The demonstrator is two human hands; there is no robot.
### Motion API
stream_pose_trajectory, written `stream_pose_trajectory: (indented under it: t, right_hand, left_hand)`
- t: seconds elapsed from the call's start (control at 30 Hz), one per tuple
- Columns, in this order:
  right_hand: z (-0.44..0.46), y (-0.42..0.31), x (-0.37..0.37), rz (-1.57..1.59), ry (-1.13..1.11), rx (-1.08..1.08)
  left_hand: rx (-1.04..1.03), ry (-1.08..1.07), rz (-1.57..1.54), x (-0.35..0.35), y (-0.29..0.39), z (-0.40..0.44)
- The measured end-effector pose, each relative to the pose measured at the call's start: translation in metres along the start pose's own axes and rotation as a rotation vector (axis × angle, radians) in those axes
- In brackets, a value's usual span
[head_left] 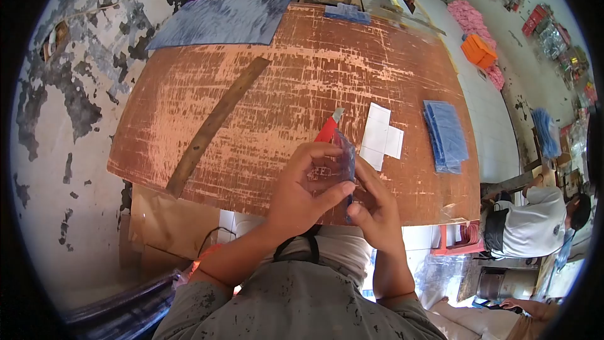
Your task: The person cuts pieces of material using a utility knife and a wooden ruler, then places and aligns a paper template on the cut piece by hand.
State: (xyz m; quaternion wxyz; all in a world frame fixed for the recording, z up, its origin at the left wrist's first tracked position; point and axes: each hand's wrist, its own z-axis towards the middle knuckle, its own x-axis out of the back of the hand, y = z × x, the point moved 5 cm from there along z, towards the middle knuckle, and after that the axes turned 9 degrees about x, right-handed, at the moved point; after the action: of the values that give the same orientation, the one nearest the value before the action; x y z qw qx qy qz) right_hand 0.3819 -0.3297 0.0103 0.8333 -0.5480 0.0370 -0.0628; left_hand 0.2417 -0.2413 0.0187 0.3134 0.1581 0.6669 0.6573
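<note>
Both of my hands are above the near part of the wooden board, holding a small stack of blue clear plastic pieces [347, 160] almost edge-on. My left hand [313, 182] grips it from the left, thumb across its lower part. From the right, my right hand [376, 208] closes on the same pieces, fingers behind and thumb in front. Just beyond my left fingers lies a red cutter knife [328, 129], blade pointing away. A white T-shaped paper template [380, 135] rests right of the knife. Further right is another stack of cut blue plastic [445, 137].
The scratched board [302, 69] fills the table. A long dark wooden strip [217, 127] lies slantwise on its left. Large blue sheets [220, 20] sit at the far left, small blue pieces [348, 14] at the far edge. A seated person [535, 223] is at right.
</note>
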Motion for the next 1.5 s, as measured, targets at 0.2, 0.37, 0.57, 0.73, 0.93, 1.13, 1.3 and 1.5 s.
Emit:
stream_pose_trajectory:
  t: [0.2,0.37,0.57,0.73,0.93,1.13,1.3,1.5]
  right_hand:
    - [0.003,0.001,0.007,0.088,0.060,-0.073]
    - [0.006,0.001,0.008,0.103,0.052,-0.071]
    - [0.007,-0.001,0.009,0.115,0.059,-0.086]
    - [0.008,-0.004,0.008,0.120,0.077,-0.091]
    - [0.006,-0.003,0.009,-0.033,0.092,-0.044]
    - [0.008,-0.012,0.009,-0.058,0.112,-0.055]
    - [0.007,-0.012,0.012,-0.049,0.104,-0.060]
    - [0.009,-0.013,0.013,-0.066,0.061,-0.044]
  left_hand:
    - [0.005,-0.036,-0.026,0.002,-0.002,0.006]
    - [-0.017,-0.054,-0.018,0.000,0.001,0.007]
    - [-0.010,-0.056,0.006,-0.001,0.005,0.009]
    - [-0.005,-0.043,0.041,-0.003,0.007,0.009]
    - [-0.029,-0.034,0.055,-0.002,0.005,0.010]
    - [-0.043,-0.046,0.126,0.002,0.009,0.012]
    - [-0.018,-0.041,0.186,0.002,0.019,0.013]
    - [0.012,-0.070,0.199,0.007,0.020,0.014]
